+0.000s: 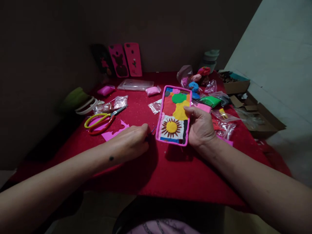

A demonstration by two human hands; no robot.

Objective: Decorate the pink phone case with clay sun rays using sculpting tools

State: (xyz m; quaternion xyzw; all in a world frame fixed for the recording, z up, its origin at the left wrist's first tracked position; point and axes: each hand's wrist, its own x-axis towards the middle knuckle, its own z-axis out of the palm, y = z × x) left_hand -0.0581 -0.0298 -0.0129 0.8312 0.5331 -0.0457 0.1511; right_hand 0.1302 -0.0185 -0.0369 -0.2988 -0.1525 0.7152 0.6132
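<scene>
My right hand (201, 126) grips a phone case (179, 110) by its right side, thumb on the front face. The case is tilted up above the table, edged in pink and covered with coloured clay patches. Near its bottom, a yellow sunflower with brown petals lies on a white patch. Just left of the case's lower edge, my left hand (136, 139) is closed. A thin, dark bluish thing pokes out at its fingertips, too small to name. Behind that hand lie cut pink sheet (114, 131) and scissors (104, 122) with yellow and red handles.
Decorated phone cases (133, 60) lean on the back wall. A clear case (135, 85) and pink clay packets (153, 90) lie at the table's middle. Bagged clay (211, 101) crowds the right side, near a bottle (211, 60). Cardboard boxes (263, 118) stand beyond the right edge.
</scene>
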